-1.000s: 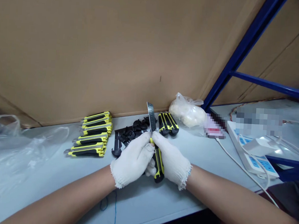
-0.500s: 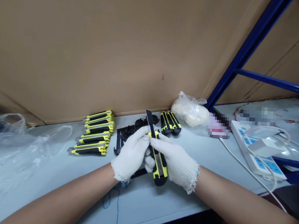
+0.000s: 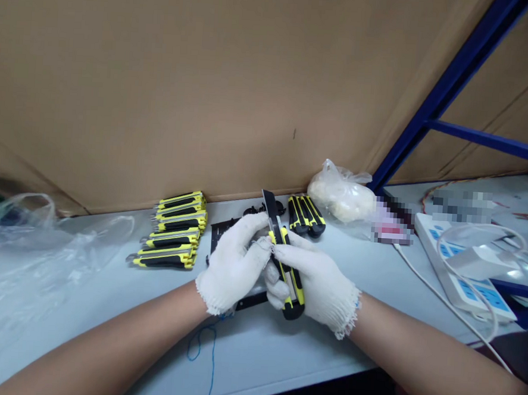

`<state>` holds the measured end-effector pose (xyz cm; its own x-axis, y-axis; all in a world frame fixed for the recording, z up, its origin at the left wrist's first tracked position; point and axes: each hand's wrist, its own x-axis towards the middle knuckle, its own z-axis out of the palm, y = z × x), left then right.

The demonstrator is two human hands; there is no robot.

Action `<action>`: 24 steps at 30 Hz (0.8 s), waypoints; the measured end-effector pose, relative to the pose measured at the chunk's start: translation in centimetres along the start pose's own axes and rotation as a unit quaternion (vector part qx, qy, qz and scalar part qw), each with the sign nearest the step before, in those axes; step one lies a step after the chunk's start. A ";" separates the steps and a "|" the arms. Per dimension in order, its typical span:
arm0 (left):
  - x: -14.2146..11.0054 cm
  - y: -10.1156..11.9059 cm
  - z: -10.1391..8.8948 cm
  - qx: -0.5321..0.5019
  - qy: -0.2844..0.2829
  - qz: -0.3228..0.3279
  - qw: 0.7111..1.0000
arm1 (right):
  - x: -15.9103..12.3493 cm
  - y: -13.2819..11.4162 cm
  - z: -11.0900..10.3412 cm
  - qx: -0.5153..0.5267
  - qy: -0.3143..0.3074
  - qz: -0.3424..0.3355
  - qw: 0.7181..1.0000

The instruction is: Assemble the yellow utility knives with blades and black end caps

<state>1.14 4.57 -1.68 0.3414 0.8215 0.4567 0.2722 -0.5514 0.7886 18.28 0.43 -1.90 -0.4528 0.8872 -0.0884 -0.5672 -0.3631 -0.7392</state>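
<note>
In front of me a yellow-and-black utility knife (image 3: 295,286) is held tilted, its dark blade (image 3: 271,205) sticking out toward the back wall. My right hand (image 3: 319,278), in a white knitted glove, wraps the handle, with the thumb lying near the front end. My left hand (image 3: 237,264), gloved the same way, pinches the knife's front by the blade's base; the exact contact is hidden by the fingers. Beneath the hands shows part of a black strip (image 3: 251,301). Behind the left hand lie small black parts (image 3: 221,229), mostly covered.
Several utility knives (image 3: 172,230) lie stacked at left, a few more black-yellow ones (image 3: 306,215) behind my right hand. Around them are a knotted plastic bag (image 3: 342,193), a white power strip (image 3: 461,266) with cables, clear plastic sheeting (image 3: 39,279) and blue thread (image 3: 213,361).
The whole view has shifted slightly, so the table items appear a little further right. Both hands stay on the knife, with the left fingers slightly higher along the blade's base.
</note>
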 end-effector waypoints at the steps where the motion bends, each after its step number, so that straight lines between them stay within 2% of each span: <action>1: 0.0 -0.1 0.0 0.008 0.000 0.006 1.000 | 0.0 0.0 0.0 -0.001 0.001 0.003 1.000; 10: 0.2 -0.6 -0.5 0.027 -0.001 0.034 0.999 | -0.2 -0.9 0.3 -0.030 0.015 0.054 0.998; 19: 0.3 -0.8 -0.4 0.052 -0.003 0.031 0.998 | -0.4 -0.8 0.9 -0.048 0.039 0.034 0.998; 24: 0.3 -0.7 -0.5 0.057 0.020 0.056 0.997 | -0.3 -1.0 0.6 -0.052 -0.022 0.046 0.997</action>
<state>0.58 5.27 -1.85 0.3401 0.7575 0.5572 0.3350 -0.6512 0.6809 18.55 0.38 -0.80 -0.5310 0.8370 -0.1320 -0.4482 -0.4097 -0.7945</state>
